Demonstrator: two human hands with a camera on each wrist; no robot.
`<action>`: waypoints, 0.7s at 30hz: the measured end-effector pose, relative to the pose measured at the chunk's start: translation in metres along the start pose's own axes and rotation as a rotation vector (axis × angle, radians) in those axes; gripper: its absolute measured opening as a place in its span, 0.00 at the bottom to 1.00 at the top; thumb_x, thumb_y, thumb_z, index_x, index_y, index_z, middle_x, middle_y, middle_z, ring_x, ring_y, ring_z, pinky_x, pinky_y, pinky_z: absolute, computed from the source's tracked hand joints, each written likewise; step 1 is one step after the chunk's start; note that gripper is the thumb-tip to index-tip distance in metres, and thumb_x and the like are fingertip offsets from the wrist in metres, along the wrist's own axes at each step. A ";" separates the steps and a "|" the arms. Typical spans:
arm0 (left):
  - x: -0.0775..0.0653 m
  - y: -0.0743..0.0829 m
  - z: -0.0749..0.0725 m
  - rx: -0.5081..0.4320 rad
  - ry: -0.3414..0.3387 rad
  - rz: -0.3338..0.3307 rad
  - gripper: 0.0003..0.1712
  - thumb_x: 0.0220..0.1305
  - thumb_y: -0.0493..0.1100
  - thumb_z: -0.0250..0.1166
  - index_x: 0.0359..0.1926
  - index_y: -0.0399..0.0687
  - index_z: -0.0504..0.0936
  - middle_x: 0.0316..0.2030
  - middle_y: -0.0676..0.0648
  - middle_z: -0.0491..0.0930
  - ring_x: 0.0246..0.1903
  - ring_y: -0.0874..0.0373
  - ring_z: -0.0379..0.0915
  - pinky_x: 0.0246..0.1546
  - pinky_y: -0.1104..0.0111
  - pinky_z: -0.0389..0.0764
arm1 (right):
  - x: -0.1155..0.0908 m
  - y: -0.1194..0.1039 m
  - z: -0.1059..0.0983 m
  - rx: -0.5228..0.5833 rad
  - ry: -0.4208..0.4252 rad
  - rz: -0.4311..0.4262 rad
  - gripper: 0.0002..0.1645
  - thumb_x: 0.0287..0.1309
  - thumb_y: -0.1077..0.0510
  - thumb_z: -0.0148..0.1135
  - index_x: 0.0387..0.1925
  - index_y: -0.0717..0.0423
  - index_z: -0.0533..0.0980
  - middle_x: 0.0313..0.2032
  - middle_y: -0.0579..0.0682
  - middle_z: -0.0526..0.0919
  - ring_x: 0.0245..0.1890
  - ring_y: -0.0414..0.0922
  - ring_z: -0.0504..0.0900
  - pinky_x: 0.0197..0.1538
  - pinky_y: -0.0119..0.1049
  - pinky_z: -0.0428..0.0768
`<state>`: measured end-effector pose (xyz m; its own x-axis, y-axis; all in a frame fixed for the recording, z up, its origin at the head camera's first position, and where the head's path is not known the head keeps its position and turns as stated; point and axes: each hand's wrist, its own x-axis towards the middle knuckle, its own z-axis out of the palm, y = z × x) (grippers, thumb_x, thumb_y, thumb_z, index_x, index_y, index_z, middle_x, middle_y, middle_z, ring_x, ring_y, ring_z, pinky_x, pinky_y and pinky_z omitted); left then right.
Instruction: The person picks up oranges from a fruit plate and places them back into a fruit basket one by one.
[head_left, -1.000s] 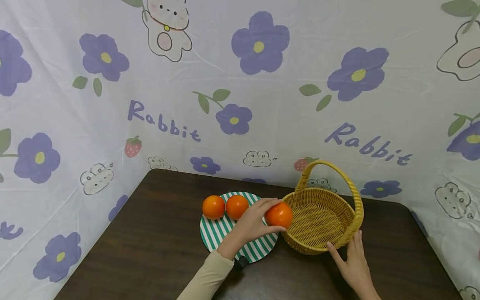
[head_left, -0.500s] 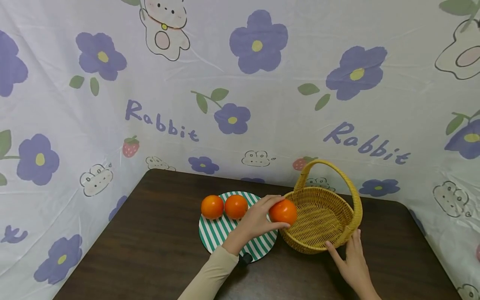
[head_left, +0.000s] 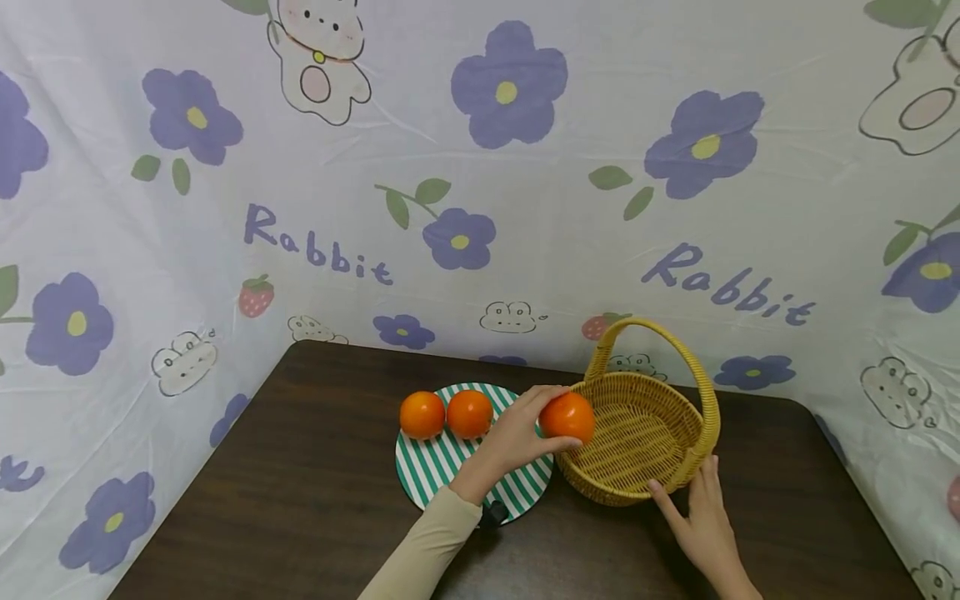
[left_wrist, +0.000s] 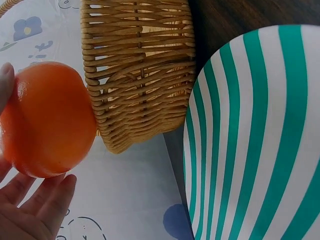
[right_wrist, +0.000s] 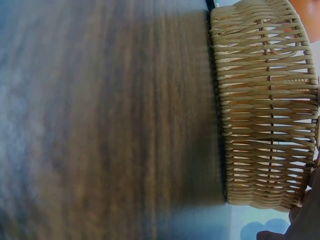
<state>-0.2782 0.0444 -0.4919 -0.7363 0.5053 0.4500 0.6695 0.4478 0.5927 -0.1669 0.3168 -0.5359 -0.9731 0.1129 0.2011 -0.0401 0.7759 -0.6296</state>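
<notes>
In the head view my left hand (head_left: 517, 435) grips a shiny, round orange fruit (head_left: 567, 419) between thumb and fingers, at the left rim of a yellow wicker basket (head_left: 606, 492). The left wrist view has the same fruit (left_wrist: 52, 120) overlapping the basket's woven side (left_wrist: 142, 75), with fingertips (left_wrist: 57, 200) curved along it. My right hand (head_left: 703, 525) rests against the basket's front right, thumb and fingers spread and fairly straight. In the right wrist view, its dark fingers (right_wrist: 307, 215) are partly cut off beside the basket wall (right_wrist: 265, 110).
Two more orange fruits, one (head_left: 422, 415) left of the other (head_left: 470, 414), sit on a round green-and-white striped mat (head_left: 435, 467) left of the basket. The basket's tall handle (head_left: 697, 367) arches over it. Behind the dark wooden table (head_left: 300, 483) hangs a patterned cloth (head_left: 540, 192).
My left hand has carried the fruit a little to the right, from beside the basket to over its left rim. My right hand stays against the basket.
</notes>
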 end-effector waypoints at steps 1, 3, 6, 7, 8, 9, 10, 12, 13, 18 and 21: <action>0.000 0.000 0.000 0.007 0.001 -0.007 0.42 0.49 0.70 0.62 0.64 0.64 0.64 0.61 0.56 0.67 0.54 0.61 0.70 0.49 0.66 0.77 | 0.000 0.000 0.000 0.000 0.000 -0.002 0.50 0.64 0.43 0.52 0.72 0.41 0.30 0.71 0.50 0.24 0.69 0.60 0.24 0.55 0.75 0.44; 0.001 0.000 0.000 0.016 0.002 -0.019 0.42 0.49 0.70 0.61 0.64 0.65 0.65 0.60 0.56 0.67 0.54 0.60 0.69 0.48 0.66 0.78 | 0.000 0.000 -0.001 0.000 -0.001 -0.002 0.50 0.64 0.43 0.52 0.72 0.41 0.29 0.71 0.50 0.24 0.69 0.60 0.24 0.55 0.76 0.45; 0.003 0.000 0.000 0.019 0.004 -0.029 0.42 0.48 0.71 0.61 0.63 0.65 0.65 0.60 0.57 0.68 0.54 0.60 0.68 0.47 0.65 0.78 | 0.000 0.000 -0.001 0.001 0.000 -0.002 0.51 0.64 0.43 0.52 0.72 0.41 0.29 0.71 0.49 0.24 0.69 0.60 0.24 0.55 0.76 0.45; 0.004 0.000 0.000 0.015 0.002 -0.032 0.42 0.48 0.71 0.61 0.63 0.65 0.66 0.60 0.56 0.68 0.54 0.60 0.68 0.47 0.65 0.78 | 0.000 0.000 -0.001 -0.001 0.000 -0.003 0.51 0.64 0.43 0.52 0.72 0.42 0.29 0.71 0.49 0.24 0.69 0.60 0.24 0.55 0.75 0.44; 0.005 0.000 0.000 0.010 0.002 -0.034 0.42 0.48 0.71 0.62 0.63 0.64 0.66 0.59 0.56 0.68 0.54 0.59 0.68 0.47 0.65 0.78 | 0.000 0.000 -0.001 0.000 0.000 -0.002 0.51 0.64 0.43 0.52 0.72 0.42 0.29 0.71 0.50 0.24 0.69 0.60 0.24 0.55 0.75 0.44; 0.006 0.000 0.001 0.008 0.001 -0.038 0.42 0.48 0.71 0.62 0.63 0.63 0.66 0.59 0.55 0.68 0.54 0.59 0.68 0.47 0.65 0.78 | 0.000 0.000 -0.001 0.001 0.001 -0.004 0.51 0.64 0.43 0.52 0.72 0.43 0.30 0.71 0.50 0.25 0.69 0.60 0.23 0.56 0.75 0.44; 0.006 -0.001 0.001 0.006 0.000 -0.041 0.43 0.48 0.71 0.62 0.64 0.63 0.66 0.59 0.55 0.68 0.54 0.59 0.68 0.47 0.65 0.78 | 0.000 -0.001 -0.001 0.002 0.000 -0.002 0.51 0.64 0.43 0.52 0.72 0.44 0.30 0.71 0.50 0.25 0.69 0.59 0.23 0.56 0.75 0.43; 0.008 -0.002 0.003 0.000 -0.005 -0.049 0.43 0.48 0.71 0.62 0.64 0.62 0.66 0.59 0.55 0.68 0.54 0.59 0.68 0.47 0.65 0.77 | 0.000 -0.001 -0.001 0.002 -0.001 -0.001 0.50 0.64 0.43 0.52 0.72 0.46 0.31 0.71 0.51 0.25 0.69 0.59 0.22 0.56 0.75 0.43; 0.008 -0.003 0.005 -0.003 -0.006 -0.052 0.43 0.48 0.71 0.62 0.64 0.62 0.66 0.59 0.54 0.68 0.54 0.59 0.68 0.47 0.65 0.77 | 0.001 -0.001 -0.001 0.003 -0.002 0.001 0.50 0.64 0.43 0.52 0.72 0.47 0.32 0.71 0.51 0.25 0.69 0.58 0.22 0.56 0.75 0.43; 0.011 -0.005 0.010 -0.029 -0.001 -0.047 0.44 0.47 0.71 0.62 0.63 0.59 0.67 0.58 0.55 0.69 0.53 0.58 0.69 0.48 0.65 0.77 | 0.001 -0.001 -0.001 0.003 -0.002 0.002 0.51 0.63 0.43 0.52 0.72 0.45 0.31 0.71 0.50 0.25 0.69 0.57 0.21 0.56 0.74 0.43; 0.013 -0.005 0.012 -0.045 0.001 -0.055 0.43 0.47 0.71 0.62 0.63 0.60 0.67 0.58 0.55 0.69 0.53 0.59 0.69 0.48 0.65 0.77 | 0.001 -0.001 -0.001 0.004 -0.003 0.003 0.51 0.63 0.43 0.52 0.72 0.42 0.29 0.71 0.49 0.24 0.69 0.57 0.21 0.56 0.75 0.43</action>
<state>-0.2895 0.0573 -0.4970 -0.7717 0.4806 0.4165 0.6232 0.4409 0.6459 -0.1679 0.3168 -0.5345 -0.9738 0.1136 0.1969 -0.0379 0.7731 -0.6331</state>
